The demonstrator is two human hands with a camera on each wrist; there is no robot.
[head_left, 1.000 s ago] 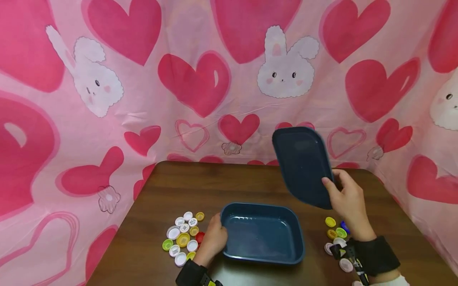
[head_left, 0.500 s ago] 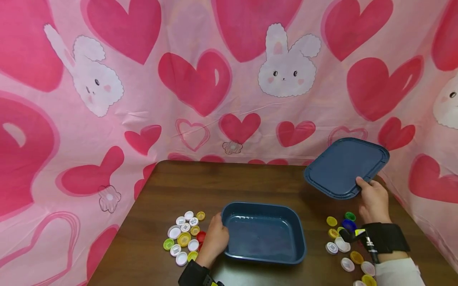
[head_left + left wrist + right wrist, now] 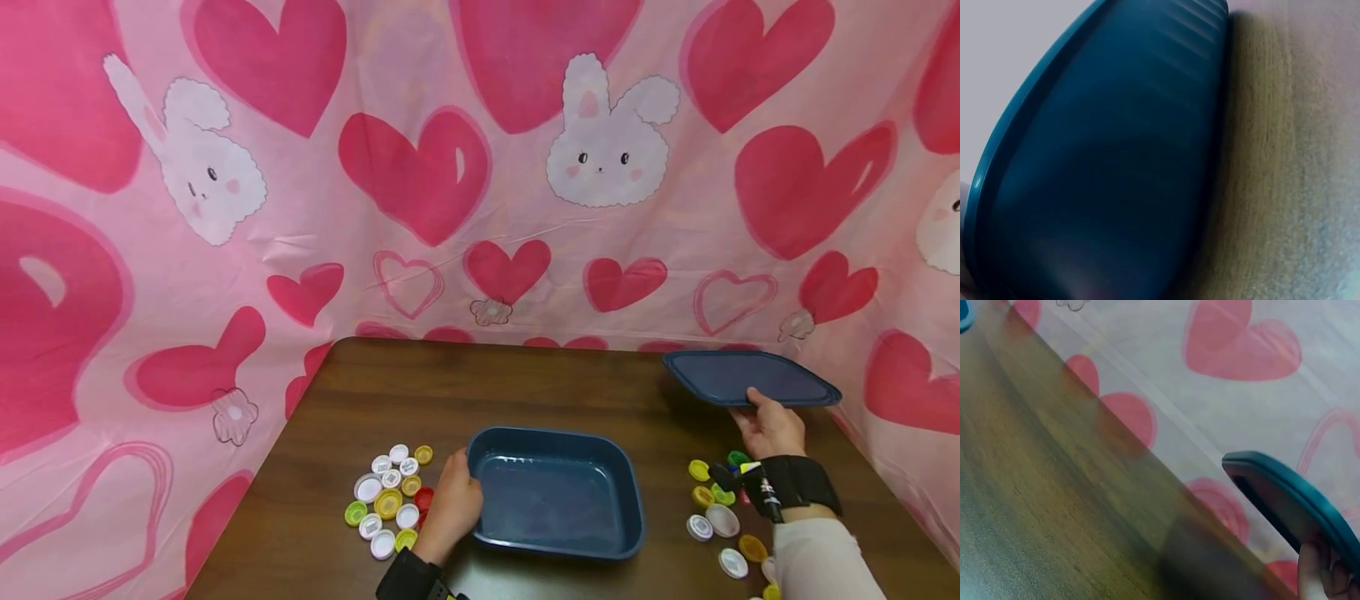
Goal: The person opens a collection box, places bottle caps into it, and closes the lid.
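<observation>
A dark blue rectangular container [image 3: 558, 492] stands without its lid on the brown table. My left hand [image 3: 453, 500] grips its left rim; in the left wrist view the container's outer wall [image 3: 1104, 156] fills most of the picture. At the back right, my right hand [image 3: 772, 425] holds the matching blue lid [image 3: 750, 377] by its near edge, thumb on top and fingers beneath. The lid hangs nearly flat above the table. In the right wrist view the lid [image 3: 1297, 494] appears edge-on, with fingers [image 3: 1313, 569] under it.
Several white, yellow, green and red bottle caps [image 3: 387, 503] lie left of the container. Another scattered group of caps [image 3: 722, 521] lies to the right, partly behind the right wrist strap. A pink heart-patterned cloth [image 3: 420, 183] hangs behind the wooden table [image 3: 450, 375].
The right hand has carried the lid rightward and down, turning it from upright to nearly flat. The left hand and the container have stayed in place.
</observation>
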